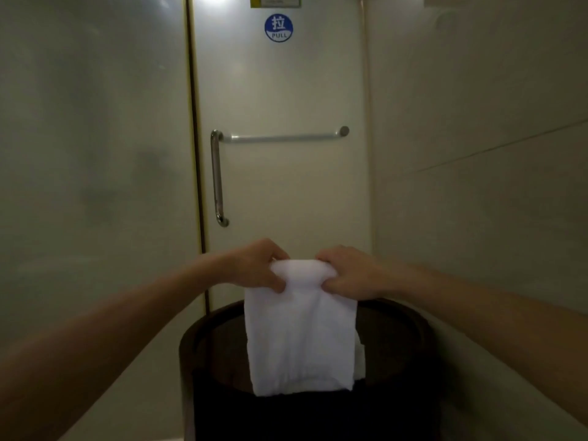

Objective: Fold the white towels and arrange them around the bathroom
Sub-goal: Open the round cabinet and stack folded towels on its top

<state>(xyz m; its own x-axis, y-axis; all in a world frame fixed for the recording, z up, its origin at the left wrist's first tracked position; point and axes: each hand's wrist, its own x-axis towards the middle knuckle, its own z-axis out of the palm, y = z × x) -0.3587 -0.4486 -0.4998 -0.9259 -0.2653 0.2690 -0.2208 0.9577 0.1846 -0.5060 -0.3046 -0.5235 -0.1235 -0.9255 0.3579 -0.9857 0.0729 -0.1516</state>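
Note:
A white towel (300,338) hangs folded lengthwise in front of me, its lower edge dangling over a dark round stand (397,338). My left hand (257,265) grips the towel's top left corner. My right hand (350,272) grips the top right corner. Both hands are close together, pinching the upper fold at chest height. A bit of white cloth shows behind the towel's right lower edge; I cannot tell whether it is the same towel.
A frosted glass door (286,192) stands straight ahead with a horizontal metal bar (283,137), a vertical handle (217,179) and a blue PULL sticker (278,27). A frosted glass panel (95,154) fills the left; a tiled wall (477,138) closes the right.

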